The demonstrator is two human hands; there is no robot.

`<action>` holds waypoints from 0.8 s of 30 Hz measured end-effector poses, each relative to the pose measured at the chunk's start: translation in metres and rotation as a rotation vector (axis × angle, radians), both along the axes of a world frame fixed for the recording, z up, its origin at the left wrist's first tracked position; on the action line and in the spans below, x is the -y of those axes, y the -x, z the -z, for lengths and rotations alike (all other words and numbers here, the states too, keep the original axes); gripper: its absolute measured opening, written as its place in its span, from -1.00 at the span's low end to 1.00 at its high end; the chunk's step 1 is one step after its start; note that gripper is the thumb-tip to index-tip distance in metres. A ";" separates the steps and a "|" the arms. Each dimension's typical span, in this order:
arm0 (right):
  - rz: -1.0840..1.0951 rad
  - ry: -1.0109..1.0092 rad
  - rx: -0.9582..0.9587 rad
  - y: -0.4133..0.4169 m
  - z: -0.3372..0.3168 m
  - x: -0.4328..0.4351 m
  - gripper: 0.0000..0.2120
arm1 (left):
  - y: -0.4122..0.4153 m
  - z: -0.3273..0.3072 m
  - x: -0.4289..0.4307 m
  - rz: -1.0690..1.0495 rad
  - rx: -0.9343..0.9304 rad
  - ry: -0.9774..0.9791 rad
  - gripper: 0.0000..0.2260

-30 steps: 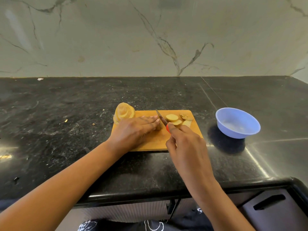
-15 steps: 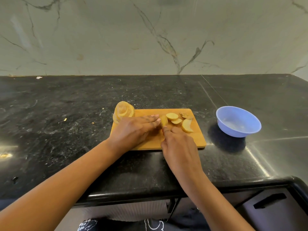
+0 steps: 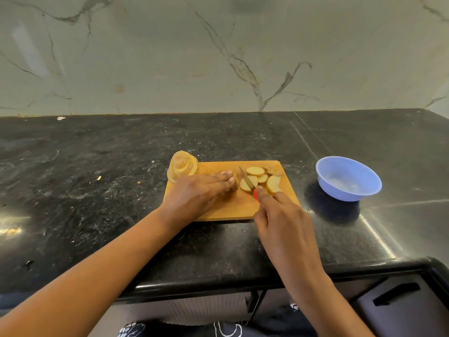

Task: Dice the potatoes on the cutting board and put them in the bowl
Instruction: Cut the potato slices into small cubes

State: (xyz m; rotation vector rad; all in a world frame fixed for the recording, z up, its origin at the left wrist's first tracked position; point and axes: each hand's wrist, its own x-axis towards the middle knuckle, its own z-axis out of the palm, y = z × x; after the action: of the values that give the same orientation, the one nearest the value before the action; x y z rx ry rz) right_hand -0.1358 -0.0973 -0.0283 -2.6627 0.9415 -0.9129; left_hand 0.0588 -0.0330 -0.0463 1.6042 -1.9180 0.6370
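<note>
A wooden cutting board [image 3: 226, 210] lies on the black counter. My left hand [image 3: 196, 193] lies over a potato piece [image 3: 233, 184] on the board, mostly hiding it, with the fingers stretched toward the knife. My right hand [image 3: 279, 215] grips a red-handled knife [image 3: 247, 180], its blade slanting over several round potato slices [image 3: 261, 178]. A peeled potato [image 3: 182, 166] sits at the board's far left corner. The light blue bowl [image 3: 348, 177] stands to the right of the board and looks empty.
A marble wall rises behind the black counter [image 3: 97, 190]. Small scraps lie on the counter left of the board. The counter's front edge runs below my arms, with a dark drawer handle [image 3: 396, 293] at lower right.
Half a second ago my right hand was low by the slices with the blade hidden; now it has drawn back and right, and the blade shows again above the slices. One more slice lies there.
</note>
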 end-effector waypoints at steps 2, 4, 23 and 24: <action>-0.012 0.016 0.039 -0.004 -0.005 -0.002 -0.64 | -0.001 0.002 0.001 0.007 0.002 0.002 -0.77; -0.037 0.023 0.055 -0.007 -0.008 -0.006 -0.64 | -0.003 0.004 0.001 0.017 0.004 -0.007 -0.77; -0.058 0.022 -0.023 -0.016 -0.009 -0.006 -0.66 | 0.000 0.002 -0.003 0.010 0.022 -0.003 -0.75; -0.059 0.023 -0.025 -0.017 -0.009 -0.006 -0.66 | 0.000 0.002 -0.003 0.010 0.023 -0.003 -0.75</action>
State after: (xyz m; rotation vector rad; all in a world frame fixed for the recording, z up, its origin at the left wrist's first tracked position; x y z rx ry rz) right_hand -0.1192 -0.0913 -0.0189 -2.7117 0.8572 -0.8856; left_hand 0.0589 -0.0303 -0.0481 1.5948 -1.9431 0.6522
